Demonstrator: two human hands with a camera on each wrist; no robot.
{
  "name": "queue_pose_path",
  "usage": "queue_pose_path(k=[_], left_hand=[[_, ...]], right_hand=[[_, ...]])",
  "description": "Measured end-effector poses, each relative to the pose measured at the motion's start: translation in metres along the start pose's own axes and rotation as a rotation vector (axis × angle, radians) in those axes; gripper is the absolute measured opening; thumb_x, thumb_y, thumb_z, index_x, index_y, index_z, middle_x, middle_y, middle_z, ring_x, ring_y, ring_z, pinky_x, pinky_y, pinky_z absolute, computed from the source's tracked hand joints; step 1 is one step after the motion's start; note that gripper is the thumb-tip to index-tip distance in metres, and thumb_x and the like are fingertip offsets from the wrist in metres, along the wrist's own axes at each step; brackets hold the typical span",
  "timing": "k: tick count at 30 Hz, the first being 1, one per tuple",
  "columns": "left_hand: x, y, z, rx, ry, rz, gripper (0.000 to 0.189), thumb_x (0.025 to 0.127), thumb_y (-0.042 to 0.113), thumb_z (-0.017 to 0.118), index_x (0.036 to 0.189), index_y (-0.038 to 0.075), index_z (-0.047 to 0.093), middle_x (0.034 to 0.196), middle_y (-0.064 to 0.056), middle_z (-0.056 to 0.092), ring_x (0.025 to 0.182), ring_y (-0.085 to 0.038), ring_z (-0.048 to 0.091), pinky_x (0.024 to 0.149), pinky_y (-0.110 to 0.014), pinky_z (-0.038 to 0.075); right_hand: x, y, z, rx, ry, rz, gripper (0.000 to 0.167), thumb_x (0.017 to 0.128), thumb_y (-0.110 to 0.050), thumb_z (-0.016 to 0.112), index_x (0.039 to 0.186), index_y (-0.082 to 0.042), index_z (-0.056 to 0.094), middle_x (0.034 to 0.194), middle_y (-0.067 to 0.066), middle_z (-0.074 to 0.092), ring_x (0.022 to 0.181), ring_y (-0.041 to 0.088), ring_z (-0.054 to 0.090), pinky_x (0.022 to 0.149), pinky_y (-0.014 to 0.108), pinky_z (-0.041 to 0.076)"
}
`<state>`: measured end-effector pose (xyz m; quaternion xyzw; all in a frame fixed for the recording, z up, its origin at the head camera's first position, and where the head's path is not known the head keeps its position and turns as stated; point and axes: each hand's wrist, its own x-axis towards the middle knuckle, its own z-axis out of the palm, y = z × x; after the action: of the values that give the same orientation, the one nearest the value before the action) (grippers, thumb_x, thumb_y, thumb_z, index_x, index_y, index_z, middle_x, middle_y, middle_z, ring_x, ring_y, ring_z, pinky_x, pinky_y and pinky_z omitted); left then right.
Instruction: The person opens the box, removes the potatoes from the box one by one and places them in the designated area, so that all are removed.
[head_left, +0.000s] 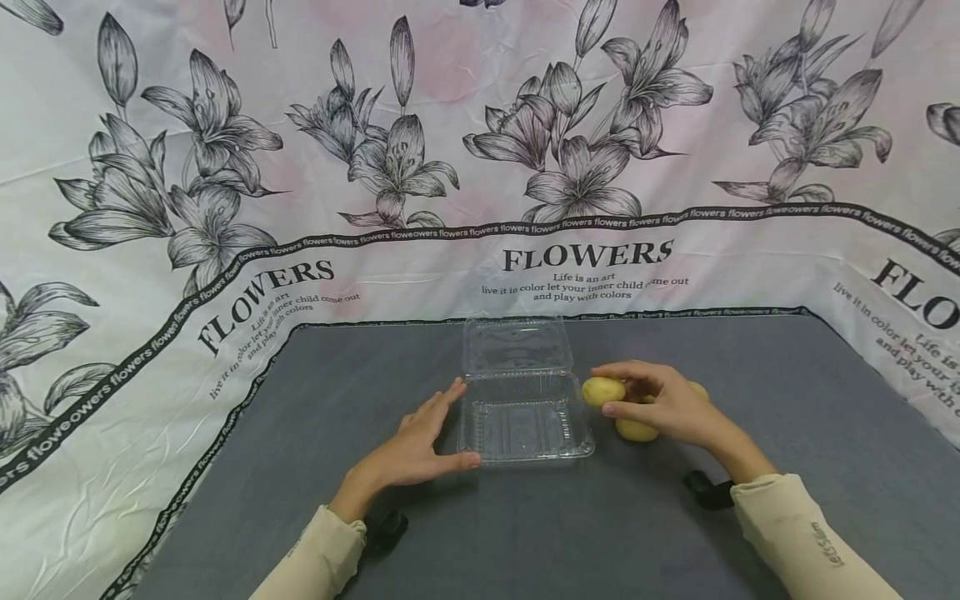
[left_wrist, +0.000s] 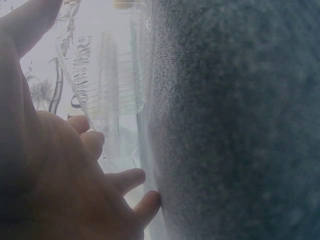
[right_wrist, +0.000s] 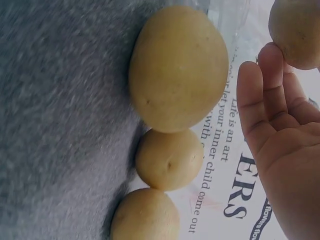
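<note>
My right hand (head_left: 671, 404) pinches a small yellow potato (head_left: 603, 391) between thumb and fingertips, just off the right side of a clear plastic clamshell box (head_left: 525, 456). In the right wrist view the held potato (right_wrist: 296, 32) shows at the upper right, above the table. Below that hand lie a large potato (right_wrist: 177, 70), a smaller potato (right_wrist: 169, 159) and another potato (right_wrist: 145, 217) in a row. At the box's left side is my left hand (head_left: 412, 446), fingers extended along the edge and thumb by the front left corner. The box's lid (head_left: 516, 346) is folded back; its base holds nothing.
A grey cloth covers the table (head_left: 300, 417). Behind it and along both sides hangs a white curtain (head_left: 420, 275) printed with flowers and lettering. Dark wrist-camera mounts show under both wrists.
</note>
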<state>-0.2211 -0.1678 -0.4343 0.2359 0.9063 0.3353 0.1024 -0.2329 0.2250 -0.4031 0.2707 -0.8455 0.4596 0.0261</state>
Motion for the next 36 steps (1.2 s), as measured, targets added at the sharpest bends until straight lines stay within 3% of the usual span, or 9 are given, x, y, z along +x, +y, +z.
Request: queue_pose_path(k=[5, 16, 30, 36], left_hand=[[0.000, -0.001, 0.001, 0.006, 0.000, -0.004, 0.107, 0.087, 0.062, 0.072, 0.166, 0.030, 0.007, 0.173, 0.009, 0.001, 0.161, -0.033, 0.003, 0.120, -0.071, 0.008], [0.000, -0.001, 0.000, 0.005, -0.001, -0.002, 0.106, 0.087, 0.061, 0.072, 0.166, 0.030, 0.007, 0.173, 0.010, 0.001, 0.161, -0.033, 0.004, 0.120, -0.070, 0.008], [0.001, -0.001, 0.001, 0.009, 0.001, -0.004, 0.107, 0.087, 0.061, 0.072, 0.166, 0.030, 0.007, 0.173, 0.009, 0.002, 0.161, -0.033, 0.004, 0.120, -0.071, 0.009], [0.001, -0.001, 0.001, 0.010, 0.000, -0.005, 0.107, 0.087, 0.061, 0.072, 0.166, 0.030, 0.007, 0.173, 0.009, 0.001, 0.161, -0.033, 0.004, 0.120, -0.071, 0.008]], right_hand=[[-0.005, -0.001, -0.004, -0.057, 0.002, 0.063, 0.048, 0.089, -0.022, 0.081, 0.134, -0.016, 0.067, 0.113, 0.003, 0.070, 0.087, 0.010, 0.068, 0.075, 0.027, 0.055], [-0.011, 0.001, -0.009, -0.010, 0.015, -0.021, 0.046, 0.089, -0.010, 0.080, 0.133, -0.009, 0.067, 0.116, 0.011, 0.071, 0.086, 0.007, 0.067, 0.075, 0.025, 0.055], [-0.020, 0.007, -0.018, -0.058, 0.047, 0.033, 0.044, 0.090, -0.014, 0.080, 0.132, -0.009, 0.067, 0.121, 0.010, 0.070, 0.089, 0.005, 0.067, 0.076, 0.023, 0.055], [-0.026, 0.012, -0.022, -0.078, 0.069, 0.026, 0.044, 0.089, -0.013, 0.080, 0.131, -0.011, 0.069, 0.114, 0.002, 0.071, 0.086, 0.005, 0.065, 0.075, 0.022, 0.054]])
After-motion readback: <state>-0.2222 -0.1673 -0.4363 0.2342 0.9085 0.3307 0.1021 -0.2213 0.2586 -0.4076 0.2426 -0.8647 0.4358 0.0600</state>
